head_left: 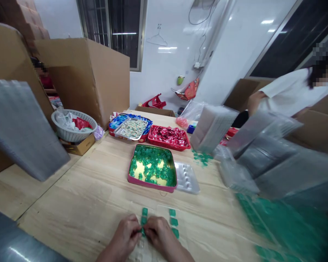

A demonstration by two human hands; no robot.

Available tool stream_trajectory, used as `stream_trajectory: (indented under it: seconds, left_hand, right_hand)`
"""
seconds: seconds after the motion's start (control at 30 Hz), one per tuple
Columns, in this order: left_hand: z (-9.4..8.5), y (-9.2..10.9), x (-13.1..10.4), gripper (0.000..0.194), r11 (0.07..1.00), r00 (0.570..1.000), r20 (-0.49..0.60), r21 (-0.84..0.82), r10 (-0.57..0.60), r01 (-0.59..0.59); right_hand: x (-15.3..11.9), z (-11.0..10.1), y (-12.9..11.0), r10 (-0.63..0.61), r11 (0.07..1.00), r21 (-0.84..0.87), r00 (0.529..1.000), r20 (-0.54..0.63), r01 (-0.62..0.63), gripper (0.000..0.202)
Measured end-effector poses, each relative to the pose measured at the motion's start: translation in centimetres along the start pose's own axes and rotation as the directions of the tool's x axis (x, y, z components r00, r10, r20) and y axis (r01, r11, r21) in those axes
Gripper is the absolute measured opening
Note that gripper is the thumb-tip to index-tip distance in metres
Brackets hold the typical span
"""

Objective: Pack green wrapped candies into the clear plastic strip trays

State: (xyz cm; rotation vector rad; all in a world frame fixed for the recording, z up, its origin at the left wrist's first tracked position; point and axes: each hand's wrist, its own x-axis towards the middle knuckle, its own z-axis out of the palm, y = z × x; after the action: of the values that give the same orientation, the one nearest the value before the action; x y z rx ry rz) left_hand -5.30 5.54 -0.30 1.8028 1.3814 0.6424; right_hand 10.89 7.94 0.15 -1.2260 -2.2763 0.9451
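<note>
Both hands meet low in the middle of the view, above a clear plastic tray [151,210] on the wooden table. My left hand [125,233] is closed, its thumb and fingertips pinched at the edge of a small green square piece [143,233]. From the other side my right hand [160,233] pinches at that same piece, partly covering it. Two more green squares lie in line above it, and a second column of green squares [174,221] sits just right. Beyond the hands stands a pink-rimmed tin [152,186] holding many loose green pieces on its gold bottom.
Behind the tin are a red tray [169,148] of red packets and a metal tray [118,131] of small pale pieces. Stacks of clear plastic trays [211,127] stand right; another stack [24,131] rises left. A white basket [71,136] sits near cardboard boxes. A person [292,87] works at right.
</note>
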Motion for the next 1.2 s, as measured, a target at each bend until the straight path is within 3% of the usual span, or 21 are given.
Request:
stream_trajectory:
  seconds: [0.1,0.23,0.3,0.4,0.5,0.63,0.83,0.9,1.0,1.1,1.2]
  left_hand:
    - [-0.7,0.4,0.0,0.015,1.000,0.999,0.041,-0.001,-0.003,0.003]
    - [-1.7,0.3,0.1,0.017,0.997,0.995,0.088,-0.052,-0.048,0.053]
    - [-1.9,0.0,0.0,0.023,0.992,0.994,0.076,-0.090,-0.084,0.091]
    - [-1.6,-0.1,-0.3,0.023,0.984,0.991,0.022,-0.125,-0.129,0.131]
    - [-1.1,0.0,-0.4,0.019,0.988,0.990,-0.009,-0.065,-0.138,0.137]
    - [-0.7,0.3,-0.5,0.022,0.986,0.993,-0.024,0.119,-0.116,0.118]
    - [-0.2,-0.3,-0.3,0.021,0.969,0.981,-0.036,0.149,-0.192,0.195]
    - [0.4,-0.8,-0.3,0.020,0.959,0.972,-0.090,0.166,-0.218,0.230]
    - [1.2,-1.5,-0.2,0.022,0.962,0.972,-0.145,0.178,-0.184,0.209]
    - [1.4,-1.8,-0.3,0.023,0.970,0.975,-0.145,0.155,-0.167,0.189]
    - [1.0,-1.4,-0.2,0.022,0.976,0.973,-0.125,0.074,-0.195,0.205]
  right_hand:
    - [-0.1,-0.5,-0.3,-0.012,1.000,0.025,0.999,0.038,0.011,0.025]
    - [-0.6,-1.5,-0.6,0.072,0.993,0.089,0.997,0.011,-0.073,0.023]
    - [-1.0,-1.8,-0.8,0.088,0.992,0.096,0.996,-0.026,-0.086,0.024]
    - [-1.3,-1.6,-1.7,0.009,0.996,0.088,0.999,-0.042,-0.006,0.024]
    - [-1.1,-0.9,-2.5,-0.095,0.995,0.007,0.995,0.002,0.095,0.025]
    - [-0.4,0.8,-2.6,-0.129,0.966,-0.223,0.991,0.039,0.135,0.024]
    - [-0.5,2.3,-2.6,-0.163,0.907,-0.384,0.985,0.049,0.170,0.020]
    - [-0.5,1.5,-2.8,-0.165,0.924,-0.339,0.984,0.067,0.178,0.020]
    - [0.8,-1.9,-2.7,-0.184,0.967,-0.179,0.983,0.012,0.183,0.023]
    - [4.5,-6.1,-1.5,-0.168,0.981,-0.121,0.977,-0.135,0.152,0.023]
    - [9.9,-8.6,0.9,-0.096,0.977,-0.205,0.979,-0.180,0.058,0.026]
